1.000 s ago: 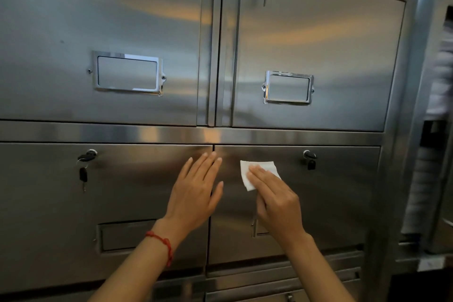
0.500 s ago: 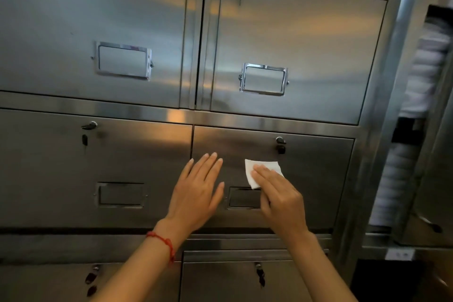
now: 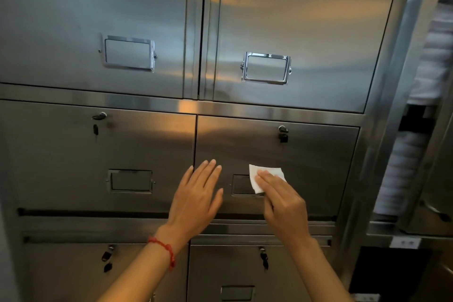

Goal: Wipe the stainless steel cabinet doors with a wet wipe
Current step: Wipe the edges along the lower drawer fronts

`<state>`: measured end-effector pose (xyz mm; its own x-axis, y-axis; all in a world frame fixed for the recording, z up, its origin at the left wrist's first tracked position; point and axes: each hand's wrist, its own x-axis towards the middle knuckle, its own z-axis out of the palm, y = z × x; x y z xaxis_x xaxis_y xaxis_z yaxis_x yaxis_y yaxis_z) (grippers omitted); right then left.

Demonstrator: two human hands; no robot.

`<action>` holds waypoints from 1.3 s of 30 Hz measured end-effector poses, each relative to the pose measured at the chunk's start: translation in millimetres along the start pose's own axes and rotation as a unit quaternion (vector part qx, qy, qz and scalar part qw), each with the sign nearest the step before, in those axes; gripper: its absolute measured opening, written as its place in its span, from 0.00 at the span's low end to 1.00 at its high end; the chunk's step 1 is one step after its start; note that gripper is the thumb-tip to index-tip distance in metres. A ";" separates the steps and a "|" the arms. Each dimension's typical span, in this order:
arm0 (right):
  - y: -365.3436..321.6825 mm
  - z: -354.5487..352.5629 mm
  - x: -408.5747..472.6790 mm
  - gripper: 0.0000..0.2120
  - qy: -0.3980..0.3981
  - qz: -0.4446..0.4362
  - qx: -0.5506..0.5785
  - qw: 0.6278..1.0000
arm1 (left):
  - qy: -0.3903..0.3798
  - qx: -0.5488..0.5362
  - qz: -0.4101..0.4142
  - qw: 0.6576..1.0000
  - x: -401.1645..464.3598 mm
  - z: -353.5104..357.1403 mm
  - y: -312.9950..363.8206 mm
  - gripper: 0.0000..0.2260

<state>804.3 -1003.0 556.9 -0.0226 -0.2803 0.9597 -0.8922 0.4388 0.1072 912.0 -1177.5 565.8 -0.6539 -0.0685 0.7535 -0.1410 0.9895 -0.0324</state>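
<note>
Wet wipe (image 3: 266,177) lies flat on middle-right cabinet door (image 3: 318,167), over its label frame's right end, pinned under straight fingers of right hand (image 3: 282,200). Left hand (image 3: 196,200) spread, flat near that door's left edge.

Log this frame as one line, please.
step: wiping | right hand: presses wet wipe on middle-right door | left hand: flat, open

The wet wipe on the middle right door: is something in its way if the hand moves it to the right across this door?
Nothing visible blocks it. The right hand presses the wet wipe flat over the label holder, and the door to its right is bare steel. The lock with its key sits higher up.
</note>
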 end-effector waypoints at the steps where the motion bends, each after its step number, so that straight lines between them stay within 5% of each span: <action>1: -1.2 2.6 -2.3 0.17 -0.003 0.003 0.001 1.000 | 0.000 -0.003 -0.001 1.000 -0.9 1.6 -2.1 0.29; 25: -37.0 67.3 -74.2 0.28 -0.153 0.134 -0.010 0.979 | -0.045 -0.071 -0.007 0.996 -46.7 82.4 -80.9 0.28; 33: -39.1 85.1 -104.3 0.15 -0.132 0.143 -0.010 0.981 | -0.072 -0.089 -0.023 0.993 -65.9 104.4 -98.7 0.27; 39: -36.4 102.1 -122.8 0.16 -0.123 0.130 0.020 0.984 | -0.084 -0.084 -0.054 0.991 -83.6 124.6 -102.1 0.27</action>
<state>793.4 -1071.7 408.6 -0.3570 -0.3627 0.8608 -0.8589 0.4898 -0.1498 888.4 -1288.6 424.3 -0.7586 -0.1810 0.6259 -0.0999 0.9816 0.1629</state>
